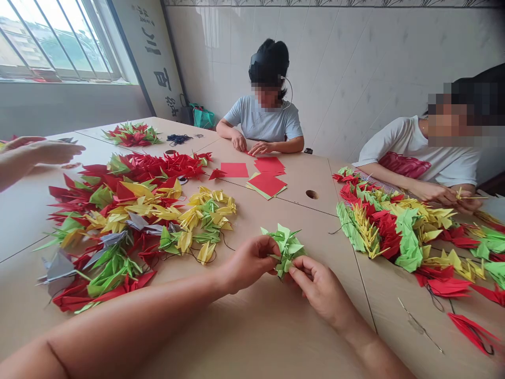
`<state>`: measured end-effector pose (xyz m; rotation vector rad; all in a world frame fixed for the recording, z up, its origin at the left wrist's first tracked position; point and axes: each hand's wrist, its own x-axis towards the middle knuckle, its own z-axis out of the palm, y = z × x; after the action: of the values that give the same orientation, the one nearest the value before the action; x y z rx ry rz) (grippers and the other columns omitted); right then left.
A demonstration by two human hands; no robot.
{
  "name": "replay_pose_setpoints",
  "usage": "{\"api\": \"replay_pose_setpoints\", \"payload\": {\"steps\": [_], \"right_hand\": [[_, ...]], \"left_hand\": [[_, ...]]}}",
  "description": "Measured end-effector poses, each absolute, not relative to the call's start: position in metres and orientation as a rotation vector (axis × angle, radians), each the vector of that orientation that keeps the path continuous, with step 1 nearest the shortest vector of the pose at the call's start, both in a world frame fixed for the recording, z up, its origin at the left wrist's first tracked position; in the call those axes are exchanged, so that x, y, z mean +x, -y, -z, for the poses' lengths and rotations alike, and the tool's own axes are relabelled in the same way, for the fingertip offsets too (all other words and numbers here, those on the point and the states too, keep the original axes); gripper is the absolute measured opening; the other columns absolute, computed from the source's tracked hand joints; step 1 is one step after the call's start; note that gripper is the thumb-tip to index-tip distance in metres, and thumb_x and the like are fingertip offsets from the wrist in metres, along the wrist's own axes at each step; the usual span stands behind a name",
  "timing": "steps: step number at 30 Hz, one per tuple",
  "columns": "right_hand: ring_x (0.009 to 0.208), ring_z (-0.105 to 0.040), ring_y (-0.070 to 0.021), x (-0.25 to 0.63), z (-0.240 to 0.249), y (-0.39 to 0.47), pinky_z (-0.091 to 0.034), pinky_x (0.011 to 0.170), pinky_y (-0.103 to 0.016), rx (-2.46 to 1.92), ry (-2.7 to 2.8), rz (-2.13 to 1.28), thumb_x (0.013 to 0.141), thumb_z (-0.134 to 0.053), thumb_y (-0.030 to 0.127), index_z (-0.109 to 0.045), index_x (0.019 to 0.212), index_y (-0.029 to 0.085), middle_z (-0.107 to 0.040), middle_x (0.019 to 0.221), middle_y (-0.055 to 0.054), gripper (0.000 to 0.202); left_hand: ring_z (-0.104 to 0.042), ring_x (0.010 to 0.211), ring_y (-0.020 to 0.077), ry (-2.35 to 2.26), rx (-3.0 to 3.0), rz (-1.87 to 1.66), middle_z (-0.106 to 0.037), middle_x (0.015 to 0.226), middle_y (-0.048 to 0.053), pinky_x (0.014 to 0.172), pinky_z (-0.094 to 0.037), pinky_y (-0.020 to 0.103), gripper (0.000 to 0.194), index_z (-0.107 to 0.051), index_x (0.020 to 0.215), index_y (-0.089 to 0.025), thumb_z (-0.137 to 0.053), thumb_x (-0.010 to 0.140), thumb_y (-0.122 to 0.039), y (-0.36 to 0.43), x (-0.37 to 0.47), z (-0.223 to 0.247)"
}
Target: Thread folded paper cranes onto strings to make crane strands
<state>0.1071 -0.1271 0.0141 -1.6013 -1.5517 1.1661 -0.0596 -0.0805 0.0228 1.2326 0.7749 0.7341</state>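
Observation:
A small bunch of light green paper cranes [284, 243] is held between my two hands above the table [236, 337]. From the left side, my left hand [256, 261] pinches the bunch with thumb and fingertips. My right hand [321, 284] grips a lower green fold between thumb and forefinger. A bit of red shows beneath the bunch, but I cannot make out what it is. Nearest to my left forearm lies a big heap of folded cranes [130, 195] in red, yellow, green and grey. A ring of yellow and green cranes [213, 210] rests beside that heap, with dark thread trailing from it.
Red paper squares [269, 183] lie before a person [262, 113] across the table. Another person [418, 152] works at the right behind long crane strings [394, 226]. A co-worker's hands [51, 151] reach in from the left. A thin needle-like tool [421, 326] lies at right.

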Motion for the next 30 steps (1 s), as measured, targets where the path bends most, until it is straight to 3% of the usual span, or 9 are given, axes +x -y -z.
{"api": "replay_pose_setpoints", "payload": {"steps": [5,10,18,30], "right_hand": [[0.062,-0.052,-0.0142,0.1063,-0.0191,0.1273,-0.038,0.052,-0.023,-1.605,1.530,-1.195,0.080,-0.049,0.036,-0.059,0.078,0.018,-0.058,0.068,-0.001,0.020],[0.059,-0.046,-0.0119,0.1054,-0.0207,0.1273,-0.034,0.050,-0.022,-1.525,1.575,-1.229,0.081,-0.052,0.044,-0.061,0.081,0.017,-0.054,0.065,0.001,0.029],[0.055,-0.044,-0.0095,0.1106,-0.0190,0.1252,-0.030,0.047,-0.021,-1.483,1.463,-1.398,0.078,-0.055,0.050,-0.060,0.075,0.016,-0.055,0.062,0.001,0.035],[0.053,-0.037,-0.0094,0.1098,-0.0176,0.1248,-0.029,0.049,-0.022,-1.434,1.561,-1.280,0.078,-0.055,0.048,-0.054,0.063,0.016,-0.045,0.057,0.004,0.036]], "left_hand": [[-0.053,0.060,0.0088,-0.849,1.198,-0.712,-0.051,0.074,-0.002,0.056,-0.044,0.024,0.011,-0.050,0.079,-0.016,-0.055,0.069,-0.016,0.0797,-0.0608,-0.0258],[-0.052,0.058,0.0078,-0.849,1.285,-0.676,-0.053,0.065,-0.002,0.059,-0.043,0.024,0.007,-0.053,0.076,-0.015,-0.057,0.071,-0.017,0.0821,-0.0595,-0.0212],[-0.056,0.059,0.0094,-0.723,1.062,-0.614,-0.056,0.062,-0.002,0.061,-0.046,0.026,0.031,-0.050,0.071,-0.013,-0.075,0.059,-0.027,0.0787,-0.0622,-0.0283],[-0.049,0.049,0.0068,-0.690,1.100,-0.646,-0.054,0.055,-0.003,0.051,-0.036,0.021,0.027,-0.049,0.069,-0.014,-0.072,0.061,-0.025,0.0817,-0.0606,-0.0286]]}}
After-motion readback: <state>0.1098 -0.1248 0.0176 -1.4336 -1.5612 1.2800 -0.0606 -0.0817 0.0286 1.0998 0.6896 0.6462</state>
